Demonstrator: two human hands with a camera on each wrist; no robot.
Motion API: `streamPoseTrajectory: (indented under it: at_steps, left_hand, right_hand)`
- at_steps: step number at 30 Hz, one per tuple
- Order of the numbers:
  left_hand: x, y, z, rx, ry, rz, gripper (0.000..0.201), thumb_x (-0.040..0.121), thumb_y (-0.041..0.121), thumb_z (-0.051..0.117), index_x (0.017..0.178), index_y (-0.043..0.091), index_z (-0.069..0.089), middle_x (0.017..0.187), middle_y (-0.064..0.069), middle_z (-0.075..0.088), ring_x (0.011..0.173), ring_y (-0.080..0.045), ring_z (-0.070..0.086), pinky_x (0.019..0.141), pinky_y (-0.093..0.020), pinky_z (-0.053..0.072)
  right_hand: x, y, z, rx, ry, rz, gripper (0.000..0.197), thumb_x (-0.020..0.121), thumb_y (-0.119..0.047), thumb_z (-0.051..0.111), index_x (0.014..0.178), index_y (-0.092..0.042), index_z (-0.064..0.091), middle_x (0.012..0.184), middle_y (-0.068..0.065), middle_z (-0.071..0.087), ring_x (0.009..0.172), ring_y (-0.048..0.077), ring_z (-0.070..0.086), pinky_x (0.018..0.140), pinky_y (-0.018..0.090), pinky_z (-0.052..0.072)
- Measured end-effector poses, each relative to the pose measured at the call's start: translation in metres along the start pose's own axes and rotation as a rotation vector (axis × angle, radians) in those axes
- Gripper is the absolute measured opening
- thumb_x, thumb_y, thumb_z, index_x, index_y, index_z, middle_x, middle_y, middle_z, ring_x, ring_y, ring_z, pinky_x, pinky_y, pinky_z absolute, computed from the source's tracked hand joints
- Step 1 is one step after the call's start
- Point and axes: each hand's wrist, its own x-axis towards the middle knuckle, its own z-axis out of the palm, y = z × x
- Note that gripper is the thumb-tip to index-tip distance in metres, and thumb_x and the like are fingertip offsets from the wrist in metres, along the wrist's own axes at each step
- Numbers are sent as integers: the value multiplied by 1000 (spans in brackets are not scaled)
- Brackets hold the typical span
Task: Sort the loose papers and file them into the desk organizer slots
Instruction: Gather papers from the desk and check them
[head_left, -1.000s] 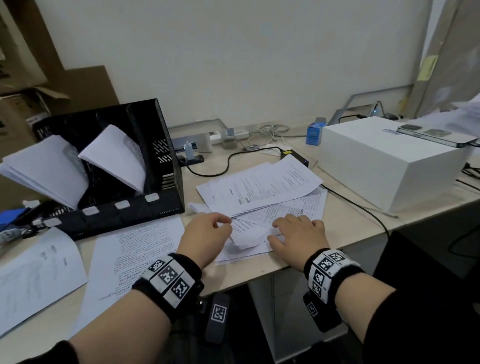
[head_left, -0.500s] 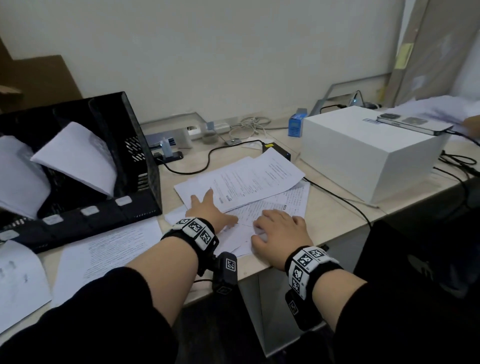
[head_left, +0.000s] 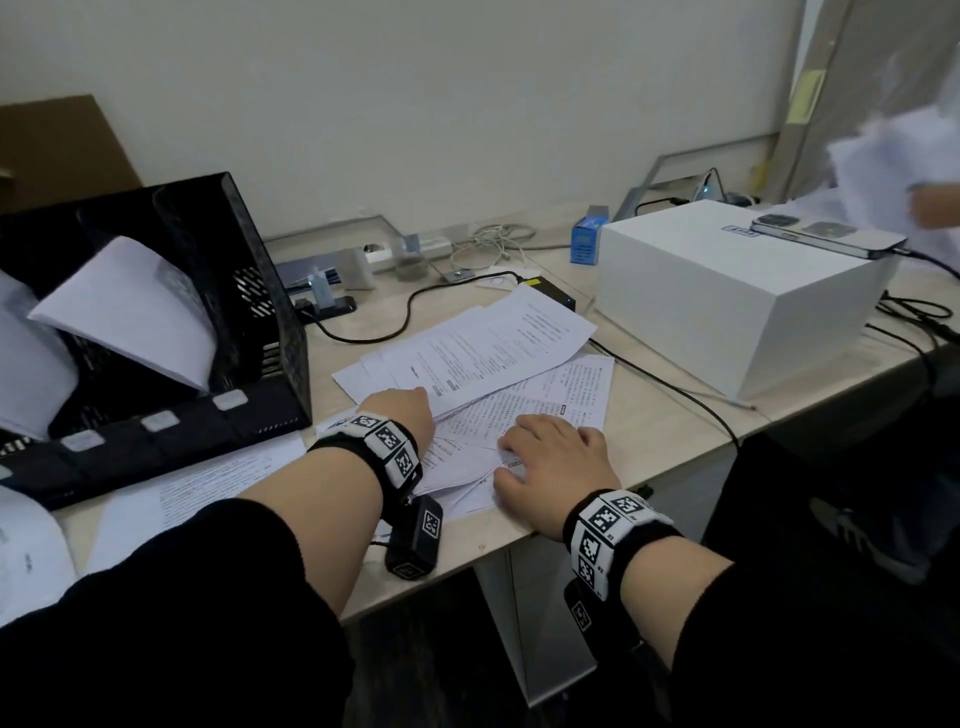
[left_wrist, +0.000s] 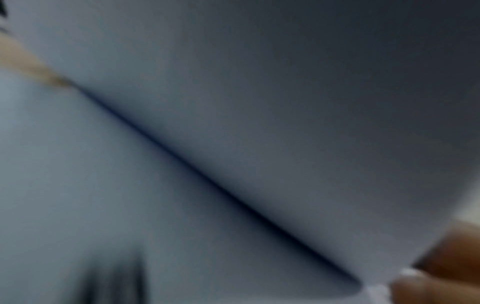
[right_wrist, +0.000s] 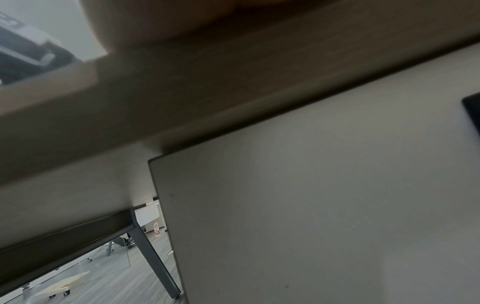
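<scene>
Left hand (head_left: 402, 415) had its fingers tucked under the top sheets of the loose papers (head_left: 483, 358), so I couldn't tell their grip. Right hand (head_left: 558, 462) lay flat, fingers spread, pressing the lower sheets. Pile sat mid-counter (head_left: 670, 441), with the black organizer (head_left: 249, 312) just left, two slots already holding paper.

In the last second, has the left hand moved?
Yes. The left hand slid away from the desk edge and under the top sheets.
</scene>
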Motion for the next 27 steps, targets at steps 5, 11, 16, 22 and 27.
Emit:
streamPoseTrajectory:
  at_steps: [5, 11, 16, 22, 27]
  left_hand:
    - [-1, 10, -13, 205, -29, 95, 23, 99, 15, 48, 114, 12, 66, 116, -8, 70, 106, -27, 67, 77, -32, 47]
    - [-13, 1, -14, 16, 34, 7, 26, 93, 8, 45, 103, 14, 69, 107, -7, 71, 96, -29, 67, 80, -34, 53]
    - [-43, -22, -14, -211, 113, 30, 25, 92, 6, 46, 84, 25, 59, 101, -1, 66, 90, -25, 57, 75, -31, 43]
    - [-103, -43, 1, -427, 325, 115, 36, 98, 14, 48, 117, 29, 74, 132, 2, 67, 121, -23, 60, 99, -32, 47]
    - [-150, -43, 13, -809, 552, 65, 49, 98, 18, 61, 146, 26, 54, 164, 4, 34, 150, -15, 32, 123, -31, 25]
  right_hand:
    - [1, 1, 2, 3, 21, 3, 41, 87, -50, 40, 124, -37, 54, 149, -13, 42, 142, 12, 32, 114, 48, 18]
    - [0, 2, 4, 22, 82, 0, 41, 87, -50, 43, 124, -34, 52, 140, -12, 47, 134, 14, 38, 110, 44, 24]
    - [-14, 5, 5, 98, 337, -27, 46, 83, -40, 62, 126, -28, 51, 155, -6, 36, 142, 17, 29, 112, 48, 24]
    - [-30, -14, -8, -88, 360, -53, 64, 73, -40, 61, 136, -41, 46, 151, -9, 41, 135, 16, 37, 100, 46, 24]
    - [-31, -23, -19, -33, 143, -6, 29, 95, -30, 47, 118, -32, 66, 118, -3, 56, 109, 26, 58, 77, 35, 47]
